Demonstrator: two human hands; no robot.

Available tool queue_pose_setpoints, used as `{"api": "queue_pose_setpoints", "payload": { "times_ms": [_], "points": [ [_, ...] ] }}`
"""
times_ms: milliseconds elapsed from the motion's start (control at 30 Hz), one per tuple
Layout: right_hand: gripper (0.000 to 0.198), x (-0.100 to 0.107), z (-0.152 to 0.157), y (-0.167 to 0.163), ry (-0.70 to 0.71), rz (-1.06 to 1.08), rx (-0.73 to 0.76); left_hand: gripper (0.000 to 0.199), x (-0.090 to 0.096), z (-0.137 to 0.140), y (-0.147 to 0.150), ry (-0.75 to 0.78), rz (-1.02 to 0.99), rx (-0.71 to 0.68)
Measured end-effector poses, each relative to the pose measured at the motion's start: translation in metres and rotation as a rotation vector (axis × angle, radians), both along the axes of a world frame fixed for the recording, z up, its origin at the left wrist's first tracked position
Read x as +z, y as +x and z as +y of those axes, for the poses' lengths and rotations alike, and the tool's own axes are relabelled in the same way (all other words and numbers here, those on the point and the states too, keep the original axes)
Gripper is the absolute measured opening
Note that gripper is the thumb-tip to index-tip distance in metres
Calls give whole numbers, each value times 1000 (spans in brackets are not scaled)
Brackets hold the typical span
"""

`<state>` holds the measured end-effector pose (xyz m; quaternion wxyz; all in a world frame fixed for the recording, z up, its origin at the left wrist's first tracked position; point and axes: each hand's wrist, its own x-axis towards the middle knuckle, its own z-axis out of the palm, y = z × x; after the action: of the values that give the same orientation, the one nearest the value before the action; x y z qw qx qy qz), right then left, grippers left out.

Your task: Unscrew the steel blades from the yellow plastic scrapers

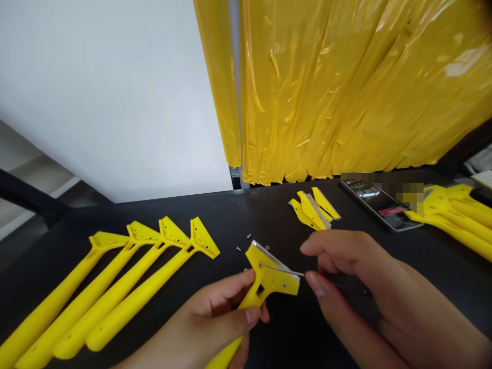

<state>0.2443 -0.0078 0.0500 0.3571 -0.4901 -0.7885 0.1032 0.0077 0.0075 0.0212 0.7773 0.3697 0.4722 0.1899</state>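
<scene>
My left hand point(209, 318) is wrapped round the neck of a yellow scraper point(273, 281), its head turned up and a metal blade edge along its far side. Two small screws sit in the head. My right hand point(378, 289) holds a thin screwdriver point(283, 269), whose metal shaft crosses the head with its tip at the left screw. The dark handle is barely visible against the black table. Close to the scraper lie loose screws point(239, 249) and a nut point(267, 247).
Several yellow scraper handles point(140, 287) lie in a row on the black table point(257, 210) at left. Yellow head plates with blades point(313, 210) lie farther back. At right are a phone point(378, 202) and more yellow handles point(457, 210). Behind hangs yellow plastic sheeting point(326, 92).
</scene>
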Motion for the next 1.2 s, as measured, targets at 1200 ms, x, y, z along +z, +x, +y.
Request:
{"api": "queue_pose_setpoints", "payload": {
  "times_ms": [1200],
  "points": [
    [32, -31, 31, -5, -1258, 750, 200, 52, -12, 8, -36, 1426, 1028, -464]
  ]
}}
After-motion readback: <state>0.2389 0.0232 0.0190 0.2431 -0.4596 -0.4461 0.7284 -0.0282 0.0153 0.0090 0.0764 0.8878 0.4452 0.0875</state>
